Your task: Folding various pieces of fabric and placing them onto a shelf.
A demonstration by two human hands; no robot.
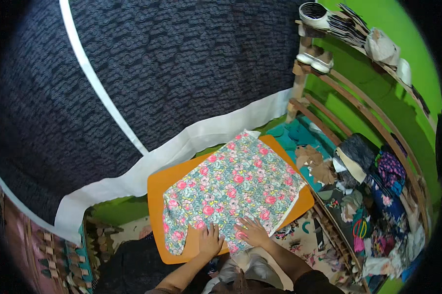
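Observation:
A floral cloth, printed with pink roses and grey-green leaves, lies spread over an orange tabletop. At its near edge my left hand rests with fingers stretched forward, partly on the cloth and beside a gap where the orange surface shows. To the right, my right hand lies flat on the cloth's near right part, fingers spread. Neither hand grips anything that I can see. A white edge runs along the cloth's right side, and its far corner reaches the table's back edge.
A dark patterned curtain with a white lower border hangs behind the table. Wooden rack bars stand at the right, with shoes above and heaped clothes and fabric below. Black fabric lies at the lower left.

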